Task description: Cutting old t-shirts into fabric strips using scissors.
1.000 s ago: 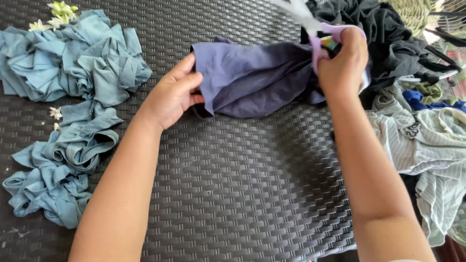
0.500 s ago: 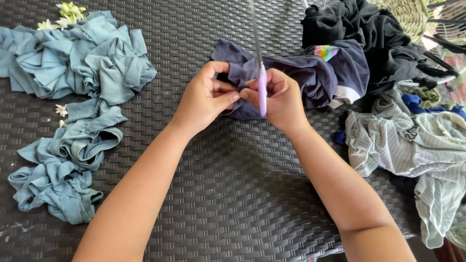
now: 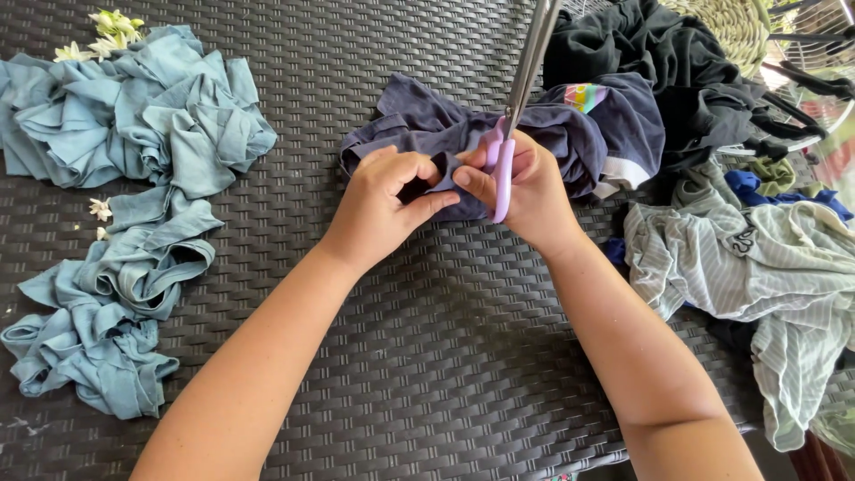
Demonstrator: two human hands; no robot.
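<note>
My forearms come up from the near edge over the dark woven surface, and both hands meet just past its middle. My left hand is clenched on a fold of the navy garment, thumb and forefinger pinching a small bunch of cloth so it stands up from the surface. My right hand is closed around the lilac handles of the scissors, whose long steel blades point up and away from me, out of the top of the view; whether the blades are parted I cannot tell. The blades are clear of the cloth, so I judge no cut is under way on this garment, and it looks whole apart from the bunch I hold. To my left lie heaps of blue-grey fabric strips, twisted and piled, which look like finished cutting. To my right wait a striped pale garment and, farther off, a black garment, both apparently uncut. A few small white flowers sit at the far left corner.
</note>
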